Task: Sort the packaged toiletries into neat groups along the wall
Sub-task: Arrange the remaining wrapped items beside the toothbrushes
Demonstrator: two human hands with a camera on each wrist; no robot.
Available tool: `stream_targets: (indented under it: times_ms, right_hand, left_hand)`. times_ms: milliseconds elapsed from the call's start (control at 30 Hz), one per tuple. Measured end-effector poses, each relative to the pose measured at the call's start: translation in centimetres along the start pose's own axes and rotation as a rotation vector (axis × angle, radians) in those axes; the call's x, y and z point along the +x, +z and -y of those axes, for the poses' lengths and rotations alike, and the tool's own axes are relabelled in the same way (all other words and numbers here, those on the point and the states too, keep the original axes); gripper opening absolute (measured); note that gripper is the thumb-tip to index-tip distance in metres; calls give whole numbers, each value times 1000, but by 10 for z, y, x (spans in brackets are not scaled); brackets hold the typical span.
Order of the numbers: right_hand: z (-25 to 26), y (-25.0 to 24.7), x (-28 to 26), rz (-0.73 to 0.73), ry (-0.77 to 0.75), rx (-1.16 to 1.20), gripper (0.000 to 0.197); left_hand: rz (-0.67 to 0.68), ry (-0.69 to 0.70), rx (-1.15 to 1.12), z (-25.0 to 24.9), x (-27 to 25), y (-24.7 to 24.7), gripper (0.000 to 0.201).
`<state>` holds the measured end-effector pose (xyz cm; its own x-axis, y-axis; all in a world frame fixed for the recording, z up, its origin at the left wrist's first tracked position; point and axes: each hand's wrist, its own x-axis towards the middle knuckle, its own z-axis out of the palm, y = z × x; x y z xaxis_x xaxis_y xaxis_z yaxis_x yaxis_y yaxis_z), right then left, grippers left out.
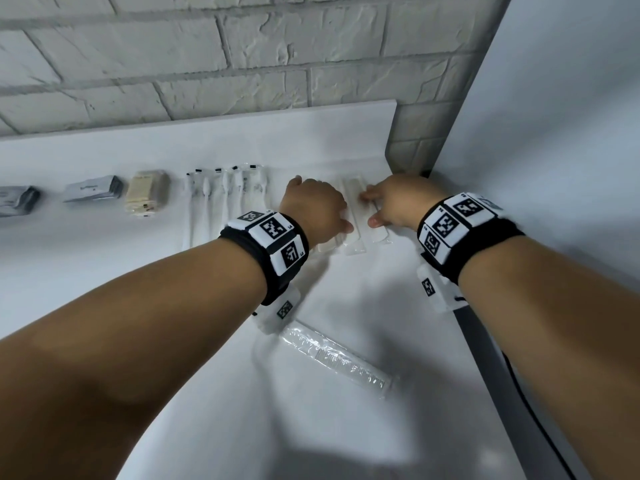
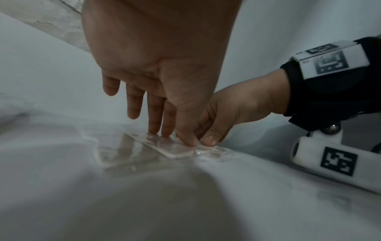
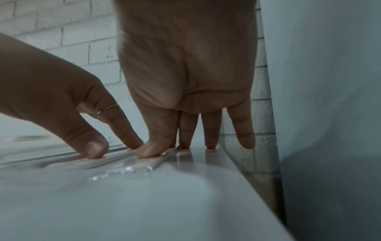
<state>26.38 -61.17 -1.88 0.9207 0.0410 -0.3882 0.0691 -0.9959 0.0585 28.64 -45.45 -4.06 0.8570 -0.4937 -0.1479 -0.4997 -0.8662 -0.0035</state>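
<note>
Both hands (image 1: 313, 209) atop comb packets (image 1: 356, 216)

We take brick wall (image 1: 207, 64) as landmark. Along its foot on table (image 1: 104, 265), left to right: pouch (image 1: 17, 201), second pouch (image 1: 93, 188), wrapped bundle (image 1: 147, 194), toothbrush row (image 1: 225, 199), flat packets (image 1: 356, 216) nearest wall's right corner. We see left hand (image 1: 313, 209) and right hand (image 1: 398, 202) resting on flat packets. Lone wrapped packet (image 1: 337, 355) lies well away from wall, toward us.
</note>
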Motion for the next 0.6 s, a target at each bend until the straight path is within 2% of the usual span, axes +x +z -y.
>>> stream_targets:
  times_ms: [167, 333, 467, 533, 600]
  right_hand:
    - [6, 5, 7, -31, 33, -54, 61]
    - [13, 6, 9, -45, 72, -45, 49]
    - [14, 5, 8, -6, 66, -27, 43]
    - [12, 0, 2, -4, 74, 56, 45]
    - [10, -9, -11, -24, 126, 220, 58]
  left_hand:
    - [26, -1, -43, 2, 1, 0, 48]
    - [33, 7, -37, 3, 2, -1, 36]
    - [30, 4, -58, 3, -1, -2, 44]
    - [33, 10, -79, 4, -3, -5, 48]
    - [33, 6, -102, 7, -9, -9, 53]
